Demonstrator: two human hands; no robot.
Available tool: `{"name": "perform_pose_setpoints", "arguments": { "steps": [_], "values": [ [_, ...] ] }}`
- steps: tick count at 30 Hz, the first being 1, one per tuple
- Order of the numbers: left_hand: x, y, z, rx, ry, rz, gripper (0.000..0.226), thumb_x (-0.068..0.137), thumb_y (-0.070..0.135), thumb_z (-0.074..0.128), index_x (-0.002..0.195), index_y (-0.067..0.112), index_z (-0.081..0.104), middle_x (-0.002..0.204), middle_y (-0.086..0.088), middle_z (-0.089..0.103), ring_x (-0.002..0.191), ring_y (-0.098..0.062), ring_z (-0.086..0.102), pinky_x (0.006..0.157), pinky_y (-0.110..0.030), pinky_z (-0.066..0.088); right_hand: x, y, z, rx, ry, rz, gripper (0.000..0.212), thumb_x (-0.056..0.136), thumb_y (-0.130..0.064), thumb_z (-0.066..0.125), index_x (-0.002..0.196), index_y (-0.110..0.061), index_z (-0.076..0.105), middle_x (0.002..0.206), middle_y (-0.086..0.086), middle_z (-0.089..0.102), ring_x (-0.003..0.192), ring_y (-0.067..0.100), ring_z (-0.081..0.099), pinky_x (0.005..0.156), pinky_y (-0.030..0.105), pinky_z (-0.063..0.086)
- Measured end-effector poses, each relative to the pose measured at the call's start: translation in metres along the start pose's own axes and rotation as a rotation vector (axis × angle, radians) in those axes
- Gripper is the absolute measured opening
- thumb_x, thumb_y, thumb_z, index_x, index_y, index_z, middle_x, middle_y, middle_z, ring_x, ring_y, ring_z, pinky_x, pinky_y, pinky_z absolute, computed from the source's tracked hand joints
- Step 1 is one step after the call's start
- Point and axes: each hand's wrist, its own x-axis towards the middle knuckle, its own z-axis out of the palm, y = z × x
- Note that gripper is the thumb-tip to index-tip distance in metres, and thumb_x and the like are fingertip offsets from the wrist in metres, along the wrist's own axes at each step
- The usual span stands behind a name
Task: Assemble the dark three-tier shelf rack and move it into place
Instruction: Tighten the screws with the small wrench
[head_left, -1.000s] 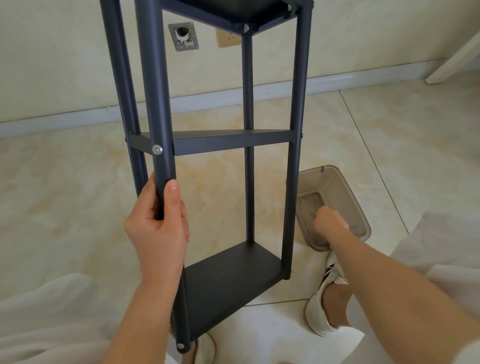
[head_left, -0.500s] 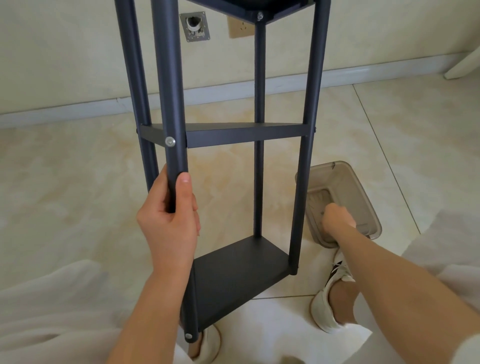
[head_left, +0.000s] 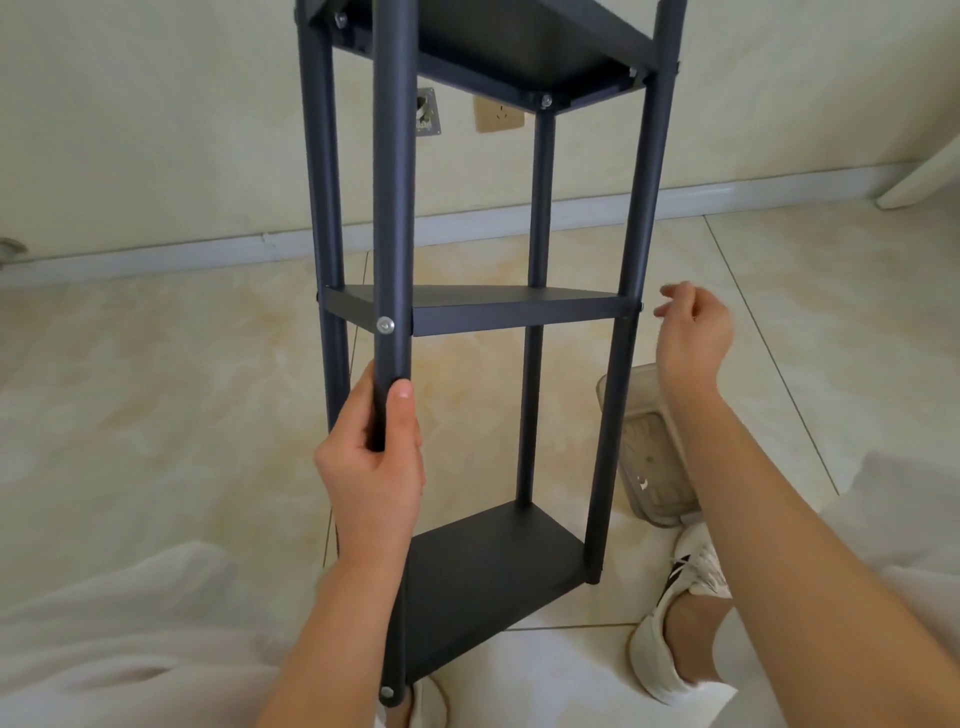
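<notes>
The dark three-tier shelf rack (head_left: 519, 317) stands upright on the tiled floor right in front of me, with its top shelf at the upper edge of the view. My left hand (head_left: 374, 467) grips the near left post just below the middle shelf. My right hand (head_left: 693, 332) hovers in the air beside the near right post at middle-shelf height, apart from it. Its fingers are loosely curled and its back faces me, so anything held between the fingertips is hidden.
A clear plastic box (head_left: 652, 467) with small parts lies on the floor right of the rack, by my white shoe (head_left: 675, 623). The wall behind carries a socket (head_left: 498, 117) and a metal plate (head_left: 427, 117). White cloth covers my knees at both lower corners.
My right hand has come up out of the plastic box to the height of the middle shelf. The view has tilted up, showing more of the top shelf. My left hand keeps its grip.
</notes>
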Motion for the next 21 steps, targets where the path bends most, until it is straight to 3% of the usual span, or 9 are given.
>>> {"name": "perform_pose_setpoints", "arguments": {
  "steps": [3, 6, 9, 12, 15, 17, 21],
  "values": [
    [-0.003, 0.0, -0.001, 0.0, 0.013, -0.016, 0.055, 0.094, 0.069, 0.046, 0.12, 0.026, 0.068, 0.059, 0.002, 0.051, 0.046, -0.015, 0.048, 0.045, -0.027, 0.043, 0.004, -0.037, 0.003, 0.134, -0.163, -0.038, 0.03, 0.101, -0.036, 0.038, 0.103, -0.02, 0.063, 0.095, -0.004, 0.066, 0.087, 0.011, 0.063, 0.075, 0.025, 0.051],
    [-0.007, -0.003, -0.003, 0.001, 0.038, -0.02, 0.054, 0.095, 0.062, 0.047, 0.128, 0.023, 0.066, 0.059, 0.005, 0.052, 0.047, -0.013, 0.049, 0.045, -0.025, 0.043, 0.015, -0.056, 0.002, 0.221, -0.187, -0.018, 0.028, 0.099, -0.033, 0.048, 0.12, -0.018, 0.059, 0.115, -0.001, 0.065, 0.104, 0.013, 0.063, 0.088, 0.027, 0.052],
    [-0.011, -0.003, -0.005, 0.007, 0.051, -0.022, 0.058, 0.094, 0.059, 0.046, 0.134, 0.02, 0.064, 0.059, 0.006, 0.052, 0.049, -0.014, 0.05, 0.048, -0.028, 0.045, 0.025, -0.068, 0.006, 0.199, -0.274, 0.001, 0.039, 0.097, -0.032, 0.055, 0.134, -0.019, 0.048, 0.122, -0.001, 0.06, 0.105, 0.012, 0.061, 0.087, 0.025, 0.05],
    [-0.013, -0.001, -0.009, -0.011, 0.04, -0.012, 0.067, 0.093, 0.065, 0.047, 0.134, 0.014, 0.063, 0.059, 0.009, 0.052, 0.049, -0.014, 0.05, 0.048, -0.027, 0.046, 0.033, -0.082, 0.013, 0.241, -0.372, 0.003, 0.033, 0.097, -0.032, 0.06, 0.125, -0.02, 0.048, 0.102, 0.0, 0.065, 0.084, 0.013, 0.068, 0.076, 0.026, 0.057],
    [-0.014, -0.001, -0.013, -0.001, 0.025, 0.022, 0.065, 0.095, 0.06, 0.048, 0.129, 0.007, 0.064, 0.059, 0.007, 0.051, 0.048, -0.017, 0.049, 0.049, -0.031, 0.046, 0.039, -0.088, 0.016, 0.285, -0.315, 0.017, 0.019, 0.093, -0.032, 0.064, 0.1, -0.017, 0.055, 0.072, 0.0, 0.052, 0.056, 0.013, 0.051, 0.062, 0.026, 0.052],
    [-0.015, -0.003, -0.014, 0.03, 0.018, 0.02, 0.059, 0.095, 0.055, 0.046, 0.124, 0.007, 0.066, 0.059, 0.004, 0.051, 0.048, -0.018, 0.05, 0.049, -0.034, 0.045, 0.038, -0.087, 0.015, 0.302, -0.242, 0.039, 0.02, 0.091, -0.035, 0.064, 0.085, -0.019, 0.054, 0.062, -0.003, 0.044, 0.047, 0.011, 0.041, 0.053, 0.025, 0.047],
    [-0.014, -0.005, -0.015, 0.075, 0.024, 0.017, 0.065, 0.095, 0.067, 0.041, 0.102, 0.008, 0.069, 0.061, 0.004, 0.058, 0.05, -0.017, 0.055, 0.051, -0.032, 0.048, 0.033, -0.085, 0.009, 0.312, -0.217, 0.064, 0.026, 0.089, -0.041, 0.063, 0.078, -0.02, 0.051, 0.051, -0.007, 0.041, 0.041, 0.011, 0.037, 0.045, 0.025, 0.045]
  ]
}}
